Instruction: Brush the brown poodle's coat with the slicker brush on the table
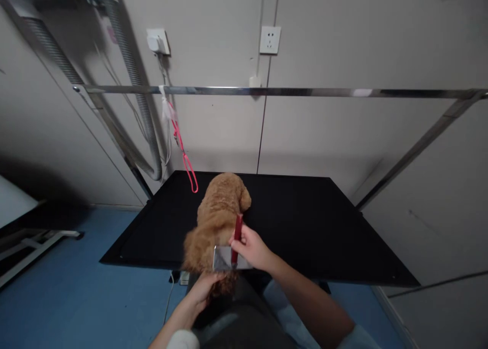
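Note:
A brown curly-coated dog (223, 201) is on the black table, its rear toward me and its head at the far end. In my right hand (249, 247) is a slicker brush (222, 258) with a red handle, held upright. The brush's flat metal back faces me, over the fur at the dog's rear. Just below it, my left hand (204, 288) closes on a darker, curly tuft at the dog's back end. Whether that tuft is tail or leg I cannot tell, and the left fingertips are partly hidden.
The black grooming table (297, 222) has a metal bar (305, 92) spanning above it. A pink leash loop (189, 168) hangs from the bar at left. Grey ribbed hoses (141, 100) come down beside the wall. Sockets are on the wall behind. A white-framed stand (38, 245) is at left.

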Demonstrator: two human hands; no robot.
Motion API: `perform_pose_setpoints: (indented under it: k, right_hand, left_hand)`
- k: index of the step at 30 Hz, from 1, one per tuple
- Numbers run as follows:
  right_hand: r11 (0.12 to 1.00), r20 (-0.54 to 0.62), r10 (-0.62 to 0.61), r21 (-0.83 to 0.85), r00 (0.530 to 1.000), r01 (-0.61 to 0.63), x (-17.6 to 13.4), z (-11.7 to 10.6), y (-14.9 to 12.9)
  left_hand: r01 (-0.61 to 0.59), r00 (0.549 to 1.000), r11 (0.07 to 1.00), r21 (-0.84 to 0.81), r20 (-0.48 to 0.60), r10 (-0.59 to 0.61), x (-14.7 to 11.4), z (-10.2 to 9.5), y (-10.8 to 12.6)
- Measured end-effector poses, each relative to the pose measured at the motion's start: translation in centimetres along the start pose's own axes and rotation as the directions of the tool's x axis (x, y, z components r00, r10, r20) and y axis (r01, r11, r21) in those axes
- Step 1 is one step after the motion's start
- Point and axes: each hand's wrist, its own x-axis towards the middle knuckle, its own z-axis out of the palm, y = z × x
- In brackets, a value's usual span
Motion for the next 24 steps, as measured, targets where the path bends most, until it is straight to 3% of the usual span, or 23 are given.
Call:
perform_pose_setpoints:
  k: [1, 3, 4, 5, 8, 9, 12, 13, 16, 17, 20, 24]
  right_hand:
    - [1.000, -0.044, 0.019, 0.005, 0.999, -0.019, -0.1, 0.1, -0.1]
    - [1.000, -0.266, -0.009, -0.010, 0.964, 0.006, -0.2, 0.0, -0.4]
    - [0.999, -0.306, -0.035, -0.037, 0.951, 0.025, -0.3, -0.1, -0.6]
    - [0.997, -0.260, -0.054, -0.068, 0.964, 0.038, -0.4, -0.2, -0.8]
    - [0.989, 0.027, -0.008, -0.147, 1.000, 0.012, -1.2, -0.4, -1.5]
    - [0.987, 0.013, 0.004, -0.162, 1.000, -0.002, -1.5, -0.4, -1.8]
    - [0.979, -0.224, -0.060, -0.204, 0.973, 0.013, -2.3, -0.6, -2.5]
    - [0.975, -0.198, -0.076, -0.221, 0.977, 0.032, -2.5, -0.7, -2.7]
    - [0.961, 0.050, -0.058, -0.268, 0.997, 0.069, -3.2, -0.6, -2.9]
    - [0.957, 0.041, -0.059, -0.282, 0.997, 0.068, -3.3, -0.5, -3.0]
    - [0.944, -0.170, -0.138, -0.321, 0.976, 0.077, -3.5, -0.5, -2.9]
    - [0.948, 0.004, -0.080, -0.310, 0.997, 0.077, -3.1, -0.7, -3.0]
  left_hand:
    - [0.012, 1.000, 1.000, 0.009, -0.023, -0.012, -0.1, 0.1, 0.1]
    - [0.019, 0.997, 1.000, 0.008, -0.076, -0.018, -0.3, 0.3, 0.2]
    - [0.012, 0.996, 1.000, 0.003, -0.091, -0.012, -0.4, 0.5, 0.3]
    - [0.002, 0.996, 1.000, -0.003, -0.091, -0.002, -0.5, 0.6, 0.4]
    - [0.000, 1.000, 1.000, -0.013, -0.029, 0.000, -0.7, 1.0, 0.6]
    - [0.000, 1.000, 1.000, -0.014, -0.014, 0.000, -0.8, 1.1, 0.6]
    - [0.019, 1.000, 1.000, -0.008, -0.006, -0.019, -1.0, 1.2, 0.6]
    - [0.031, 1.000, 1.000, -0.005, 0.001, -0.031, -1.1, 1.2, 0.6]
    - [0.046, 0.997, 0.999, 0.001, 0.055, -0.046, -1.2, 1.3, 0.6]
    - [0.047, 0.997, 0.999, 0.004, 0.062, -0.047, -1.2, 1.3, 0.6]
    - [0.064, 0.997, 0.998, 0.007, 0.040, -0.064, -1.2, 1.2, 0.6]
    - [0.135, 0.989, 0.991, 0.003, 0.052, -0.135, -1.2, 1.0, 0.5]
